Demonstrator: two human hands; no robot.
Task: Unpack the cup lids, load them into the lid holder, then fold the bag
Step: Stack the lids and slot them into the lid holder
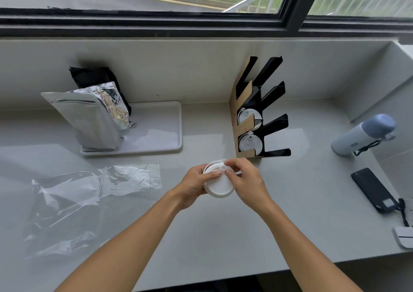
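Note:
A short stack of white cup lids is held above the counter's middle. My left hand grips the stack from the left, and my right hand pinches the top lid's edge at its raised tab. Just beyond the hands stands the black and cardboard lid holder, with white lids in its two lowest slots; the upper slots look empty. The clear plastic bag lies flat and crumpled on the counter to the left.
A white tray at the back left carries silver foil pouches and a black pouch. At the right lie a pale blue bottle, a black phone and a white object near the edge. A window ledge runs behind.

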